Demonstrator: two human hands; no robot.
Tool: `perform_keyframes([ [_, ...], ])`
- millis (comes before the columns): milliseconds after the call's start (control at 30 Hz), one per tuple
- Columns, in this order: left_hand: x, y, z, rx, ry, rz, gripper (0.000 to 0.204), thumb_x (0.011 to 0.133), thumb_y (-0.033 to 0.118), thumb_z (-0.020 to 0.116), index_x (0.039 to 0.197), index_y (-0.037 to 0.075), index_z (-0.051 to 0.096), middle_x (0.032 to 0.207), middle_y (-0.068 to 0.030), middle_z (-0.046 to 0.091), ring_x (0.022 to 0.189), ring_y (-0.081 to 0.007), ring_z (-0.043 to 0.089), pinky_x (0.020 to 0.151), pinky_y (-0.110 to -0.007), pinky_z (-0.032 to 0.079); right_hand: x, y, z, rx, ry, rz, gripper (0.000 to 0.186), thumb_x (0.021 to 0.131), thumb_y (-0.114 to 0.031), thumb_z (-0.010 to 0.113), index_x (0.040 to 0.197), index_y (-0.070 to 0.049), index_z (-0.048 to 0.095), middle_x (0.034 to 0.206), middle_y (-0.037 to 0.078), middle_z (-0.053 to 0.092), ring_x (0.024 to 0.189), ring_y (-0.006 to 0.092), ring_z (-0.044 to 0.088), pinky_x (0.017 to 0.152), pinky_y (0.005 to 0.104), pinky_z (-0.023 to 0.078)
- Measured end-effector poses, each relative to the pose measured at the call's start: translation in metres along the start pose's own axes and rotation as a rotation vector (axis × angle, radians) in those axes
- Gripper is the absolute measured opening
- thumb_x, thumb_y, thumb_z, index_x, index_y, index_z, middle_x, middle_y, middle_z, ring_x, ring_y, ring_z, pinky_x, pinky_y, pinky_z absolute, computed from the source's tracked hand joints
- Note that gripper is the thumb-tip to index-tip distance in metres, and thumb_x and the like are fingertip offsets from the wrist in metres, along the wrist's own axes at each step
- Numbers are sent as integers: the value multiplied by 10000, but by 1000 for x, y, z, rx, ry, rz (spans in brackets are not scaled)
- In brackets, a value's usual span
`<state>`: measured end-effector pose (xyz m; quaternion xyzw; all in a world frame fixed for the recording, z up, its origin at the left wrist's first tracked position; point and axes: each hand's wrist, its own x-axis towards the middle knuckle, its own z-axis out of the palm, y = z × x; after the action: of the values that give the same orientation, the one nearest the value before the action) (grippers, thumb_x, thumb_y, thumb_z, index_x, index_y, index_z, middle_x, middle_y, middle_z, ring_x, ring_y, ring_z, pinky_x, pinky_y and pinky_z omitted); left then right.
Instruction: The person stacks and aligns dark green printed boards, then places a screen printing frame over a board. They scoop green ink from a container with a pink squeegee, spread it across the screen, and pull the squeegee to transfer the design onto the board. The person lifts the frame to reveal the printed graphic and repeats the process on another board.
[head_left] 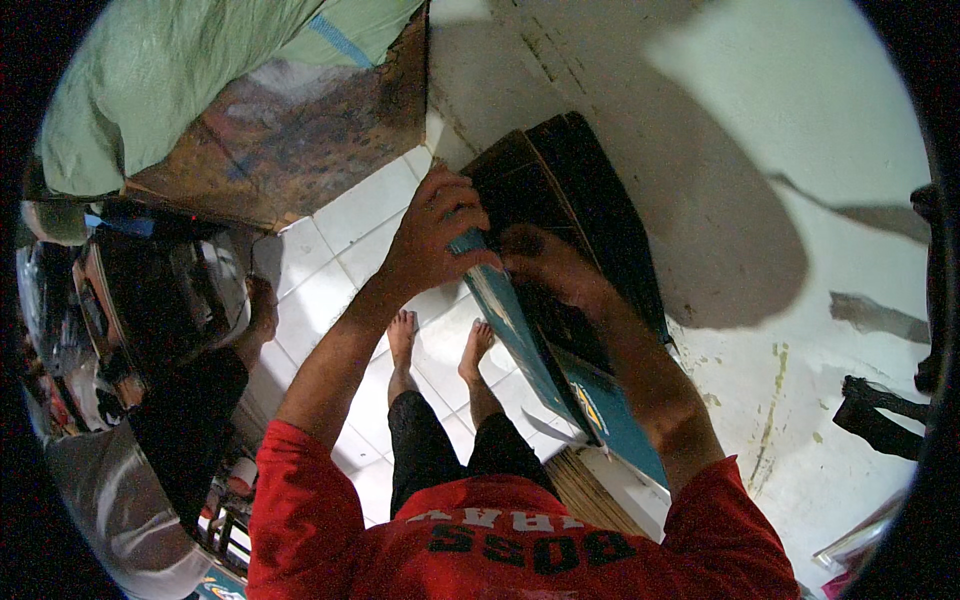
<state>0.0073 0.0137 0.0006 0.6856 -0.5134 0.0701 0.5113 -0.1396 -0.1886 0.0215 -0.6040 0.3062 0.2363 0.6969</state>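
A long teal panel [515,325] with a worn edge slants down between my arms, its far end up by my hands. My left hand [440,225] is closed over that far end, fingers wrapped across the top and thumb along the edge. My right hand [555,265] is just to the right, fingers bent in against the same end; its fingertips are in shadow and partly hidden. A second teal face [615,415] with a printed emblem shows under my right forearm. Whether the two teal parts are one box, I cannot tell.
A tall black case-like object [575,190] leans at the white wall [740,180]. White floor tiles [345,235] lie around my bare feet. Green cloth [180,80] covers a stained brown board [310,140]. At left are bags [150,290] and part of another person [262,305].
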Motion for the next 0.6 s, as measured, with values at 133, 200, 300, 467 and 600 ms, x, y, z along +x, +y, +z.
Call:
perform_keyframes([
  [133, 3, -1, 5, 18, 16, 6, 558, 572, 419, 942, 969, 135, 673, 1127, -86, 625, 1232, -354, 546, 1135, -577, 397, 0, 22, 4, 278, -27, 199, 616, 844, -353, 831, 1331, -56, 598, 1183, 109, 691, 1031, 266, 658, 952, 434, 529],
  [200, 4, 0, 7, -2, 17, 4, 559, 571, 422, 941, 970, 134, 674, 1125, -85, 627, 1232, -355, 545, 1143, -572, 390, 1, 27, -2, 314, -52, 273, 579, 849, -390, 817, 1291, -63, 635, 1165, 104, 700, 1022, 274, 662, 948, 428, 524],
  [300, 4, -1, 5, -33, 5, 2, 560, 568, 428, 938, 968, 131, 682, 1112, -80, 628, 1229, -354, 544, 1154, -562, 382, 8, 25, -8, 308, -65, 368, 506, 870, -399, 788, 1238, -70, 674, 1145, 97, 708, 1018, 266, 666, 942, 408, 522],
  [467, 4, 2, 13, 45, 20, -33, 556, 579, 436, 938, 965, 123, 689, 1104, -90, 635, 1231, -360, 544, 1163, -566, 374, -14, 5, -2, 150, -11, 279, 453, 947, -381, 704, 1259, -55, 672, 1177, 104, 709, 1055, 245, 663, 958, 410, 513],
  [600, 18, 4, 24, 19, 17, -31, 562, 584, 418, 949, 979, 110, 696, 1106, -109, 645, 1226, -370, 557, 1176, -575, 359, -126, -49, 4, -238, 280, -281, 538, 992, -419, 647, 1358, -25, 621, 1266, 124, 686, 1158, 238, 640, 1012, 389, 489],
])
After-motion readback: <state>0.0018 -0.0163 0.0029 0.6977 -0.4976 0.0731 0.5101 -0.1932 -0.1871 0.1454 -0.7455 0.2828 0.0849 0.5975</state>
